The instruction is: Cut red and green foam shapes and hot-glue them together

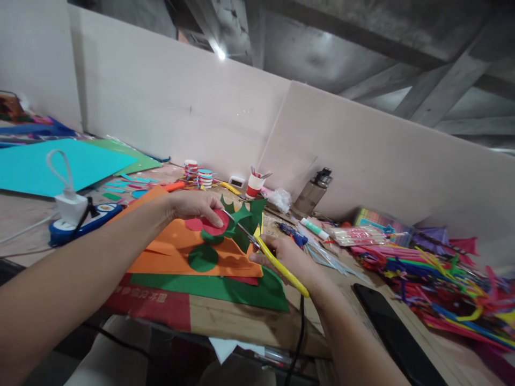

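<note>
Pinched in my left hand [197,206] is a round red paper piece [216,223]. My right hand [284,254] grips yellow-handled scissors [277,261], whose blades reach to the edge of the red piece. Behind the blades are dark green leaf shapes with pointed edges [254,219]; whether they lie on the table or stand up I cannot tell. Below my hands a green circle [203,258] lies on orange sheets [169,249], with another green round piece partly hidden under the red one. A larger green sheet [225,291] sticks out underneath.
At left are a blue power strip [86,222] with a white plug and a turquoise sheet [60,163]. Further back stand a paper cup [254,185] and a bottle [314,192]. On the right lie a black phone [392,332], a glue gun [293,233] and colourful craft sticks [438,279].
</note>
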`<action>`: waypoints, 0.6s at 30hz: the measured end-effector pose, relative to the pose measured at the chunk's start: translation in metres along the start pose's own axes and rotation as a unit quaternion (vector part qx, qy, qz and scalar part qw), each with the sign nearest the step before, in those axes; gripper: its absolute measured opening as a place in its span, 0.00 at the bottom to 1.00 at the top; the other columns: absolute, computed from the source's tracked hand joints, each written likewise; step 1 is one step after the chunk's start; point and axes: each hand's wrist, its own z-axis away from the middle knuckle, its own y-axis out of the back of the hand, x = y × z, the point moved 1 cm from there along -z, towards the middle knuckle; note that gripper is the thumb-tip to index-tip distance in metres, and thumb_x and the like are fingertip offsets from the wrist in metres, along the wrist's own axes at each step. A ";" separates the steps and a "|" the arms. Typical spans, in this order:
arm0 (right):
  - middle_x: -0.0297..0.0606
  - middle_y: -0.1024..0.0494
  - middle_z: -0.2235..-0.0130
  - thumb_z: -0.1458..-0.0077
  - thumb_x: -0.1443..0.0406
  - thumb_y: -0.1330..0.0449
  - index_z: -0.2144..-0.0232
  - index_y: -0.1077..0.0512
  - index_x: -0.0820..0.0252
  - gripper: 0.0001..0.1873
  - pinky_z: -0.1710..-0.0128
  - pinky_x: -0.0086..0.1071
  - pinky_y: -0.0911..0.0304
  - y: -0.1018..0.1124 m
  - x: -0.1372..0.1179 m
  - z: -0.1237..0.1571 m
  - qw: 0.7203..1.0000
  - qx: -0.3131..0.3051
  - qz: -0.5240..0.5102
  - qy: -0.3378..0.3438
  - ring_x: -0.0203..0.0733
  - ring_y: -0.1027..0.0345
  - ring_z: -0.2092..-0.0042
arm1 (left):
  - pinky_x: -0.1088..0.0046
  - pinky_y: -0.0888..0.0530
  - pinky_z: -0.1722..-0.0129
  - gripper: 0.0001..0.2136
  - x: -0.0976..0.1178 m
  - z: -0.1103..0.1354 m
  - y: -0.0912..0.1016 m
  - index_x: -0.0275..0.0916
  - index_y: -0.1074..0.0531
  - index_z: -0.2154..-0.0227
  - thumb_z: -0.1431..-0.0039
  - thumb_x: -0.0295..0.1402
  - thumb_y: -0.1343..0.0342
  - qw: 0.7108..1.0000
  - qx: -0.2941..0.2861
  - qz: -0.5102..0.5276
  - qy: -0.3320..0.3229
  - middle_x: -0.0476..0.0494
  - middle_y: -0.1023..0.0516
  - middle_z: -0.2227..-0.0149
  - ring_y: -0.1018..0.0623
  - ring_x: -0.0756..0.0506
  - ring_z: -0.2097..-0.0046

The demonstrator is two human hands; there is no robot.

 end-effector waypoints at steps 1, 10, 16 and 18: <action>0.30 0.34 0.76 0.46 0.48 0.42 0.70 0.30 0.59 0.20 0.76 0.27 0.50 0.000 0.000 0.000 1.000 0.002 0.005 -0.004 0.33 0.43 0.75 | 0.77 0.40 0.80 0.05 -0.001 -0.001 0.000 0.36 0.24 0.83 0.62 0.30 0.33 1.000 -0.003 -0.001 0.001 0.45 0.27 0.82 0.32 0.51 0.79; 0.28 0.36 0.78 0.45 0.45 0.44 0.71 0.31 0.58 0.22 0.81 0.25 0.47 -0.007 0.000 -0.002 0.999 -0.002 -0.045 -0.014 0.31 0.43 0.79 | 0.80 0.35 0.79 0.02 -0.008 -0.007 0.005 0.35 0.22 0.81 0.61 0.26 0.35 1.000 -0.017 0.013 0.004 0.46 0.24 0.80 0.29 0.52 0.78; 0.28 0.36 0.79 0.47 0.40 0.47 0.65 0.33 0.57 0.26 0.86 0.26 0.45 -0.023 0.016 -0.016 0.979 0.019 -0.120 -0.161 0.33 0.40 0.84 | 0.81 0.32 0.78 0.03 -0.012 -0.010 0.010 0.34 0.22 0.78 0.58 0.26 0.34 0.993 0.029 0.111 0.009 0.45 0.23 0.78 0.28 0.52 0.77; 0.31 0.33 0.80 0.48 0.40 0.46 0.64 0.31 0.57 0.28 0.84 0.27 0.43 -0.027 0.022 -0.024 0.976 0.040 -0.108 -0.184 0.35 0.37 0.83 | 0.81 0.32 0.78 0.04 -0.013 -0.012 0.009 0.33 0.22 0.77 0.57 0.28 0.33 0.986 0.066 0.154 -0.003 0.44 0.23 0.78 0.27 0.52 0.77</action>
